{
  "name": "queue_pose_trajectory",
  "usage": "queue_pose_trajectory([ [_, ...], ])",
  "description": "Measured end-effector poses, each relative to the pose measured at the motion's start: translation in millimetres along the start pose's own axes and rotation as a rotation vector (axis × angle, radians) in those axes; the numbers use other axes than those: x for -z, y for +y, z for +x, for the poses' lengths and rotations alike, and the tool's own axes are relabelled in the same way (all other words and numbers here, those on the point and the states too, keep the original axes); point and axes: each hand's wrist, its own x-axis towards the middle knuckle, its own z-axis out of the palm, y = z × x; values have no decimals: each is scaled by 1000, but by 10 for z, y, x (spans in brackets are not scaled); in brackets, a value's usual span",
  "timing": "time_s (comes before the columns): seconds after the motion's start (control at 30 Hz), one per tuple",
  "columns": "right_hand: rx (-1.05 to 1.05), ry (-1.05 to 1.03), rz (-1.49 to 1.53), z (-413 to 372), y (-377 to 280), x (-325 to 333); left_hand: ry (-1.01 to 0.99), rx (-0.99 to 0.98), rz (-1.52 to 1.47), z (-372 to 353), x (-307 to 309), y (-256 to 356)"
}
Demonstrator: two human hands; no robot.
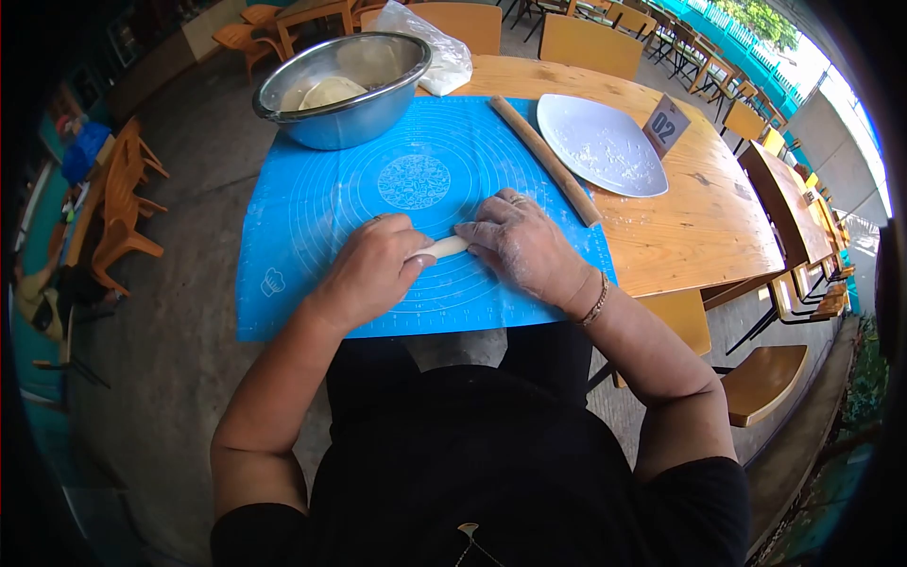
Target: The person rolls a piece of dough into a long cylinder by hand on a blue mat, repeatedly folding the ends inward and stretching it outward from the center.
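Observation:
Between my two hands, just above or on the blue baking mat point(359, 189), is a short pale roll of dough point(446, 248). The fingers of my left hand point(373, 263) are curled round its left end. At its right end, my right hand point(521, 241), dusted with flour, pinches the dough with bent fingers. Part of the dough is hidden under the fingers of both hands. A wooden rolling pin point(543, 161) lies slantwise on the mat's right side, beyond my right hand.
A steel bowl point(350, 128) holding a lump of dough point(331, 92) stands at the mat's back left. Behind it sits a plastic bag of white powder point(444, 66). A floury white plate point(605, 142) and a number card point(665, 125) are on the wooden table point(680, 236).

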Motion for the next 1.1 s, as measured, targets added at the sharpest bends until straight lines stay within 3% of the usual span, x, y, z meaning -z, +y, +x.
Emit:
queue_pose_trajectory([
  [0.17, -71, -4, -25, -114, 93, 121, -31, 52, -56, -8, 22, 42],
  [0.27, -74, 23, -13, -139, 79, 115, 54, -44, 11, 37, -58, 149],
  [0.47, -125, -14, -30, -245, 197, 173, -52, 41, 3, -5, 3, 73],
  [0.57, -125, 40, -21, -250, 166, 167, 128, -68, 64, 0, -58, 181],
  [0.87, -197, -65, 33, -259, 216, 246, -74, 54, -27, -35, 45, 101],
  [0.93, -199, 12, 50, -218, 68, 268, 47, -30, 62, -65, 6, 187],
  [1.1, -100, 67, 93, -164, -119, 62, 63, -47, 97, -80, -113, 159],
])
